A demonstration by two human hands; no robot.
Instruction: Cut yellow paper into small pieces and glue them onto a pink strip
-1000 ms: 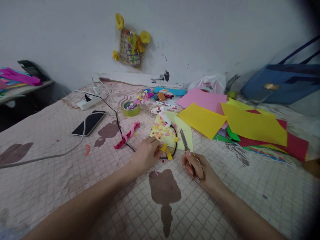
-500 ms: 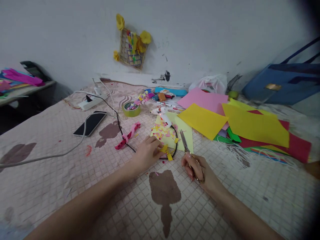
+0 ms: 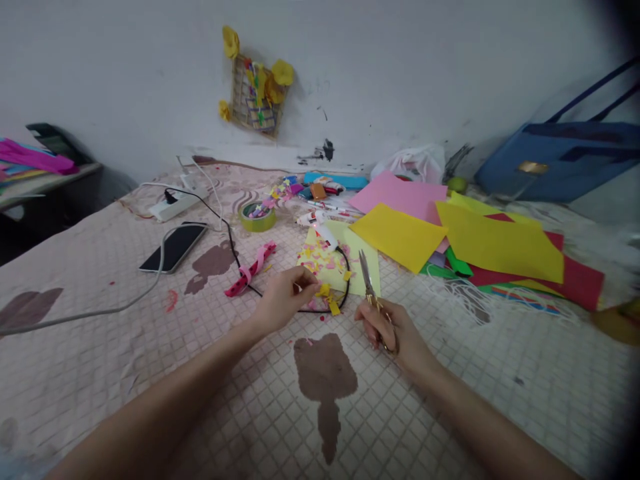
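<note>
My right hand (image 3: 387, 327) is wrapped round the gold handles of a pair of scissors (image 3: 367, 272), whose blades point away from me and look nearly closed. My left hand (image 3: 286, 297) hovers just left of some yellow paper scraps (image 3: 330, 298), thumb and forefinger together in a pinch. Anything between those fingertips is too small to make out. Beyond them, pink and yellow paper bits are scattered over a pale yellow sheet (image 3: 367, 267). On that sheet's far edge lies a white glue gun (image 3: 324, 233), its black cord looping past both hands.
To the left are a pink spotted strip (image 3: 251, 269), a phone (image 3: 174, 247), a tape roll (image 3: 257, 217) and a power strip (image 3: 176, 205) with trailing cables. At right, coloured sheets (image 3: 500, 241) overlap near tangled white string (image 3: 463, 298) and a blue bag (image 3: 555, 167).
My left hand has lifted slightly from the yellow scraps, its thumb and forefinger now pinched. My right hand still holds the scissors. The whole view has shifted a little.
</note>
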